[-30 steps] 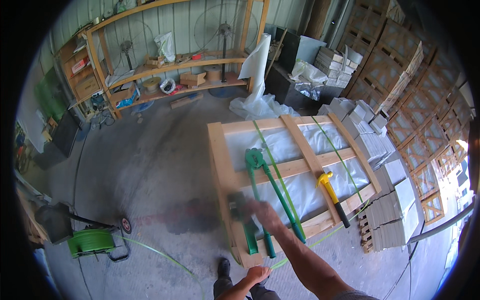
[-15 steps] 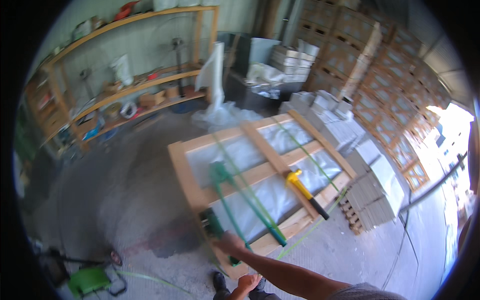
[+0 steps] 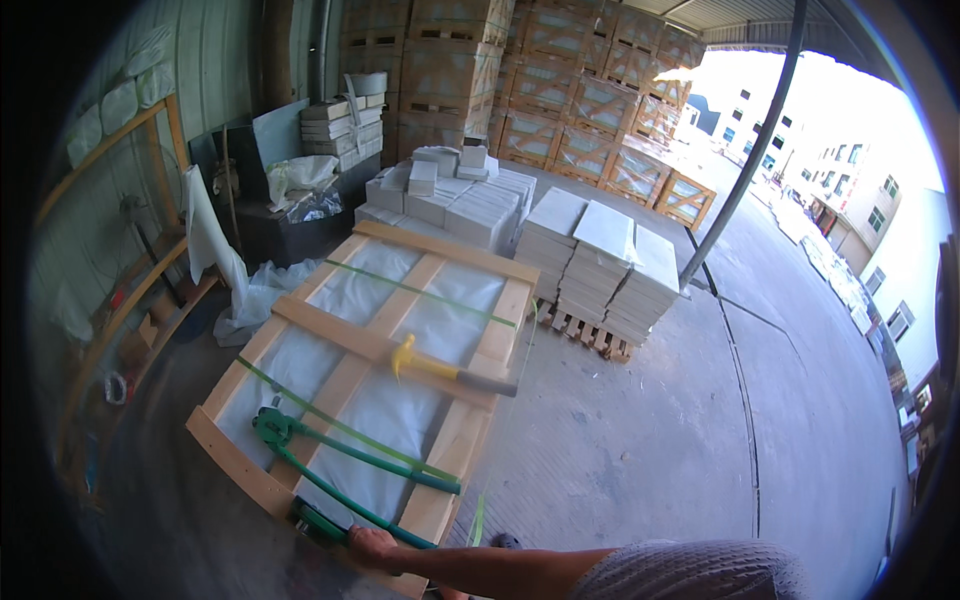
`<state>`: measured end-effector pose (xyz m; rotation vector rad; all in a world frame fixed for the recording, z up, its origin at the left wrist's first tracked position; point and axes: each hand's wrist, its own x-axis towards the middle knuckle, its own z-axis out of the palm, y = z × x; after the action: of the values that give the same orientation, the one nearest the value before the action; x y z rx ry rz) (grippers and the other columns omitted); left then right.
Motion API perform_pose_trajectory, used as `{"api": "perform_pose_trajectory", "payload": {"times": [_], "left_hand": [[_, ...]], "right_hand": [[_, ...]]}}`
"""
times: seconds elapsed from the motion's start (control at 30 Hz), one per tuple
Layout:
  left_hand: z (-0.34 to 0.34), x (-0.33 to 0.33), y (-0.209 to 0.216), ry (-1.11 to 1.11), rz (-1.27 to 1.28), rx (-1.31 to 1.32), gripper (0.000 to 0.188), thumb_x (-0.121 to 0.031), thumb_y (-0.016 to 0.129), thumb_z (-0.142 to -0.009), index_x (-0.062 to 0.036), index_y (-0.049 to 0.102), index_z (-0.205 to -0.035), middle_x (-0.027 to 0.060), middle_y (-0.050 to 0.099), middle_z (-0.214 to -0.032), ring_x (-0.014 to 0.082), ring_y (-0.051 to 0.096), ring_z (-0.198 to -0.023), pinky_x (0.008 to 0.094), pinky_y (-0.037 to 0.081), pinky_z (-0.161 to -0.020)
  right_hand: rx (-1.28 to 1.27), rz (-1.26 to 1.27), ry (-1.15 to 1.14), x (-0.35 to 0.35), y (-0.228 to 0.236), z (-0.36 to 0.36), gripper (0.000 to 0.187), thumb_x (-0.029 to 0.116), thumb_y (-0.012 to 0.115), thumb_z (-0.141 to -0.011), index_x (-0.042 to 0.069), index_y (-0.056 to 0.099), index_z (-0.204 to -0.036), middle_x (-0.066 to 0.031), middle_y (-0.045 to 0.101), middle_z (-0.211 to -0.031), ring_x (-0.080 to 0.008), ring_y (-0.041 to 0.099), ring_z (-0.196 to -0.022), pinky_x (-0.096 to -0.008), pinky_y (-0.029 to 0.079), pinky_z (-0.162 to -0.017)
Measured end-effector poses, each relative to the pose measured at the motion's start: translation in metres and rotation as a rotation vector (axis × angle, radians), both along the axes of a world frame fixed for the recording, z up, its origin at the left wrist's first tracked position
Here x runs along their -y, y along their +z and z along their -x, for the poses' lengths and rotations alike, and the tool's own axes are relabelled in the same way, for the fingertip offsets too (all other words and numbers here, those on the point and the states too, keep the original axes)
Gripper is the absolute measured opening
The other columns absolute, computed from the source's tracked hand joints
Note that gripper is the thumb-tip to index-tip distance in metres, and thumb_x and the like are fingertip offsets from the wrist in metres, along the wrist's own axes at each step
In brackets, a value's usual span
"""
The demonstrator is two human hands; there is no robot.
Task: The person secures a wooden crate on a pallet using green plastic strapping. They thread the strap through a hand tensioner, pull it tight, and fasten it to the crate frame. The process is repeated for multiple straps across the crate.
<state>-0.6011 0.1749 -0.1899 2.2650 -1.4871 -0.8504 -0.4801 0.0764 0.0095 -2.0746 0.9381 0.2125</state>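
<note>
My right hand [image 3: 370, 548] is closed round the handle of a green strapping tensioner [image 3: 318, 520] at the near corner of a wooden crate [image 3: 265, 490]. White plastic film [image 3: 385, 425] shows between the crate's slats. A green long-handled strap crimper [image 3: 275, 428] lies on top, its two handles pointing toward the crate's right side. Further back, a yellow claw hammer [image 3: 440, 368] with a dark grip rests on a slat. Two green straps [image 3: 420, 290] cross the crate. Only a sliver of skin, perhaps my left hand [image 3: 453, 594], shows at the lower edge; its fingers are hidden.
Stacked pale slabs [image 3: 600, 260] stand on a pallet [image 3: 585, 330] right of the crate. More wrapped blocks [image 3: 450, 205] sit behind it, and tall wooden crates [image 3: 570, 90] rise beyond. At left are a wooden shelf [image 3: 165, 250] and a white film roll [image 3: 210, 230]. A dark pole [image 3: 750, 150] slants at right.
The view has swung right, bringing the yard outside into sight and shifting the crate left. My right hand stays on the tensioner. My left hand has dropped almost out of view.
</note>
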Motion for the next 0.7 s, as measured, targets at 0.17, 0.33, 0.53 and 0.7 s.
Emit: {"api": "perform_pose_trajectory", "payload": {"times": [0.17, 0.33, 0.53, 0.7], "left_hand": [[-0.001, -0.005, -0.01, -0.03, -0.095, 0.032, 0.036, -0.04, 0.049, -0.089, -0.0105, 0.067, -0.1, 0.0198, 0.067, -0.097, 0.0374, 0.063, -0.091, 0.0498, 0.05, -0.077], [-0.001, -0.01, -0.025, -0.09, -0.278, 0.065, 0.036, -0.039, 0.05, -0.089, -0.0098, 0.067, -0.099, 0.0204, 0.067, -0.096, 0.0384, 0.063, -0.091, 0.0503, 0.05, -0.078], [0.015, -0.008, -0.008, 0.07, -0.096, 0.032, 0.028, -0.031, 0.055, -0.087, -0.0051, 0.065, -0.09, 0.0211, 0.064, -0.087, 0.0421, 0.06, -0.087, 0.0535, 0.046, -0.076], [0.025, -0.006, 0.014, 0.145, 0.126, 0.063, 0.035, -0.039, 0.049, -0.091, -0.0083, 0.063, -0.079, 0.0208, 0.064, -0.074, 0.0432, 0.06, -0.069, 0.0559, 0.045, -0.065]], "right_hand": [[0.054, -0.641, -0.043, 0.024, -0.004, 0.062, 0.025, 0.025, 0.062, -0.079, 0.0, 0.063, -0.079, -0.0128, 0.066, -0.073, -0.0262, 0.066, -0.063, -0.0406, 0.05, -0.043], [0.166, -0.5, -0.107, 0.027, 0.01, 0.218, 0.034, 0.03, 0.064, -0.082, -0.001, 0.06, -0.096, -0.007, 0.062, -0.071, -0.0168, 0.062, -0.061, -0.0329, 0.05, -0.057], [-0.013, -0.674, -0.537, 0.026, 0.024, 0.362, 0.037, 0.036, 0.065, -0.082, 0.002, 0.061, -0.097, -0.0046, 0.06, -0.073, -0.0137, 0.059, -0.064, -0.0319, 0.047, -0.06], [-0.187, -0.586, -0.777, 0.027, -0.022, 0.415, 0.039, 0.038, 0.067, -0.078, -0.001, 0.067, -0.077, -0.0059, 0.063, -0.069, -0.0144, 0.06, -0.062, -0.0309, 0.047, -0.059]]}}
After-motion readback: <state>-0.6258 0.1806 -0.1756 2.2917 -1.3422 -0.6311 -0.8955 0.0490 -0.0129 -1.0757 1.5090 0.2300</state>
